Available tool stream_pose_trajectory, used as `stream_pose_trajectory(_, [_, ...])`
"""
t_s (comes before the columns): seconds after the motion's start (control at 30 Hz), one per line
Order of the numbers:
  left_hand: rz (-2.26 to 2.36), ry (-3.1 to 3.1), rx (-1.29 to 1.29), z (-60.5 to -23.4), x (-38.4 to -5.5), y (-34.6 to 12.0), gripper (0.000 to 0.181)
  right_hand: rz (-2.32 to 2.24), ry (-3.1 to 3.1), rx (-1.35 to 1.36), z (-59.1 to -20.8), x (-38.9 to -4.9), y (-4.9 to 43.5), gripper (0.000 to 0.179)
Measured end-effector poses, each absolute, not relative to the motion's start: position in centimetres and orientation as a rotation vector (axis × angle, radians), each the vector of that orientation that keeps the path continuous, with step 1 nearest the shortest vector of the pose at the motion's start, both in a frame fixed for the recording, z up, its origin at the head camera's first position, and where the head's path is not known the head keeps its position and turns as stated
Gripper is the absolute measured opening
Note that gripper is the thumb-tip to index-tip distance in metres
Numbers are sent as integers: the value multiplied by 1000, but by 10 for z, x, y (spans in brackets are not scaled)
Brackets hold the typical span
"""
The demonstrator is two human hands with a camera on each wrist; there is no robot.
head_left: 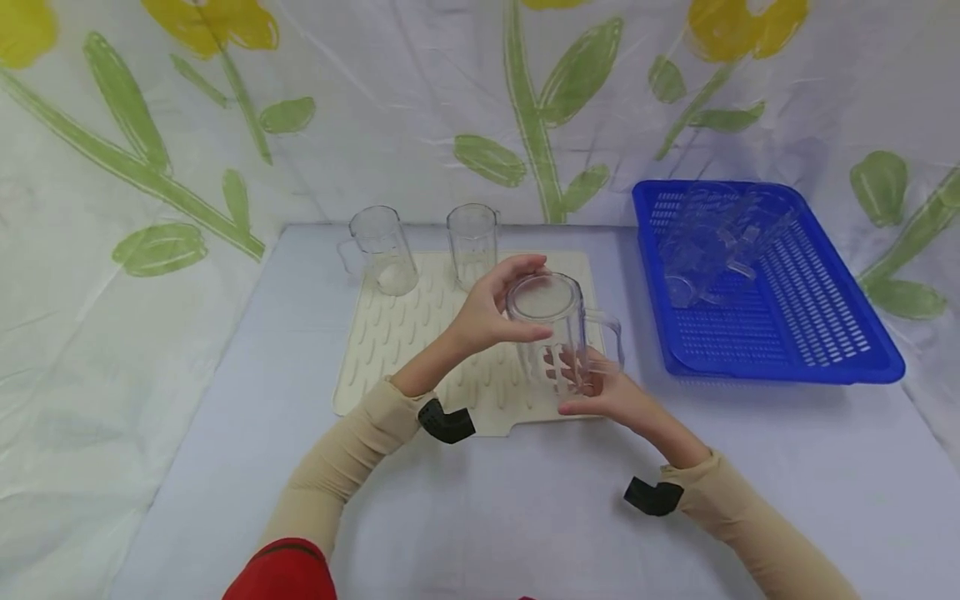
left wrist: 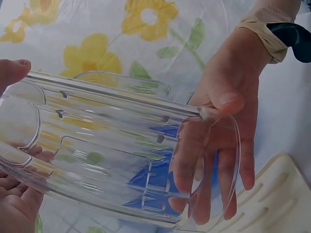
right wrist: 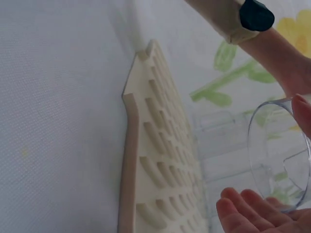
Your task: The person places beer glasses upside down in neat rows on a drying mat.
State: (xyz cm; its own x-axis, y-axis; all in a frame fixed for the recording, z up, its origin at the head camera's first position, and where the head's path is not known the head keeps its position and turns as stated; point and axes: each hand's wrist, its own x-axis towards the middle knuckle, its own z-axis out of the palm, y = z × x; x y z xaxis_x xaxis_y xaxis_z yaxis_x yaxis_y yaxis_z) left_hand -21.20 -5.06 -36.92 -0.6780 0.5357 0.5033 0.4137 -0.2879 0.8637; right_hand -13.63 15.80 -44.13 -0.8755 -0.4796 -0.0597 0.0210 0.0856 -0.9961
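Over the cream ridged drying mat (head_left: 423, 333), a clear glass mug (head_left: 547, 321) is held upside down, its round base up and its handle to the right. My left hand (head_left: 491, 308) grips it near the base, thumb on the near side and fingers round the far side. At the rim end is my right hand (head_left: 600, 387), its thumb close to the rim. Its fingers (left wrist: 228, 170) extend loosely past the mouth, seen partly through the glass in the left wrist view. The right wrist view shows fingertips (right wrist: 243, 206) beside the rim.
Two more glass mugs stand at the mat's back edge, a left mug (head_left: 382, 250) by the corner and a second mug (head_left: 472, 246) beside it. A blue plastic basket (head_left: 810, 333) at the right contains several glass mugs (head_left: 712, 242). A flowered sheet (head_left: 420, 108) hangs behind the table.
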Motion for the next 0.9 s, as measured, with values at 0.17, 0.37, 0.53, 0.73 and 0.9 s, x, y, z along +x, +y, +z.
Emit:
stream_pose_trajectory(0.17, [2084,1862,1223,-369,-212,-52,75,-1794,2041,-416,-444,-138,154,86])
stream_pose_trajectory(0.37, [2027,1883,1291,-370,-213,-48,77,-1812,2062,-373,-449,-138,150,75])
stream_pose_trajectory(0.53, [2008,1885,1258,-369,-214,-47,77,-1805,2011,-253,-452,-136,148,70])
stream_pose_trajectory(0.73, [1945,1928,1229,-368,-215,-46,77,-1802,2011,-219,-455,-133,147,64])
stream_pose_trajectory(0.9, [1899,1963,1238,-370,-216,-46,76,-1799,2050,-227,-457,-133,147,63])
